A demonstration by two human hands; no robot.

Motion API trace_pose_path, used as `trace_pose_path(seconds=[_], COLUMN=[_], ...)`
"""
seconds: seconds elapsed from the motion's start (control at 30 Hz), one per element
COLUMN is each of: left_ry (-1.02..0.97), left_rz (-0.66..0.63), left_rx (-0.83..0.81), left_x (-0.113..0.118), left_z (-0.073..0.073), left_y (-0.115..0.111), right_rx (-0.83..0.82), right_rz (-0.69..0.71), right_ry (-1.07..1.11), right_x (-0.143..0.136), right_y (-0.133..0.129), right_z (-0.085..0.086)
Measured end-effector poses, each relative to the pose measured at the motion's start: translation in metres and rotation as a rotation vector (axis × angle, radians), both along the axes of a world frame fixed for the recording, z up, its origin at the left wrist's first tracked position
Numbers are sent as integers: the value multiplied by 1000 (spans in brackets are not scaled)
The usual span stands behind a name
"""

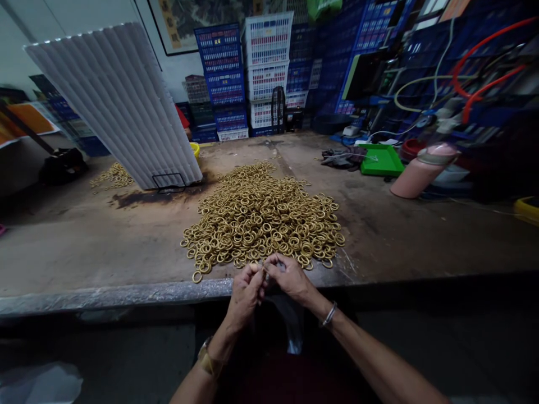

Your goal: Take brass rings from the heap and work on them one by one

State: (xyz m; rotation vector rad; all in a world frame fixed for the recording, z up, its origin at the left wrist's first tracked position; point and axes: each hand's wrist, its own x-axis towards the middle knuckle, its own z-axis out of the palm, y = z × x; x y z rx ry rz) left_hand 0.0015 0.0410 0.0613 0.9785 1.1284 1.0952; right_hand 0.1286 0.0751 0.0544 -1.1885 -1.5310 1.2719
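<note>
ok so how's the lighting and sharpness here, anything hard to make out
Head view: dim overall, very dark below the table edge; head view: the pile of gold-coloured rings is fairly clear, while the pink bottle and red hose look softer toward the right; head view: detail where the hands meet is too small and dim to read.

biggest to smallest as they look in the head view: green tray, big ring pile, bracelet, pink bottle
Largest to smallest:
1. big ring pile
2. pink bottle
3. green tray
4. bracelet
</note>
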Motion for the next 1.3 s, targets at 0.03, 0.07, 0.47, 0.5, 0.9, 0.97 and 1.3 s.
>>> trace_pose_path(seconds=[0.03, 0.07, 0.47, 0.5, 0.9, 0.97, 1.3], left_ry=[27, 46, 87, 86, 10, -110, -553], left_rz=[6, 10, 50, 54, -10, -80, -11], left_rx=[23, 48, 75, 80, -20, -92, -281], left_x=[0, 1, -1, -1, -5, -6, -2], left_z=[0, 1, 0, 0, -4, -7, -39], left_y=[0, 0, -1, -1, -21, -29, -32], right_rx=[35, 47, 239, 298, 286, 291, 391], right_rz=[-9, -20, -59, -13, 48, -9, -130], right_ry=[-41, -68, -392, -461, -960, -988, -1132], right_x=[0, 0, 5, 6, 3, 3, -23], right_y=[1, 1, -1, -3, -4, 1, 34], right_z=[1, 3, -6, -7, -8, -4, -3])
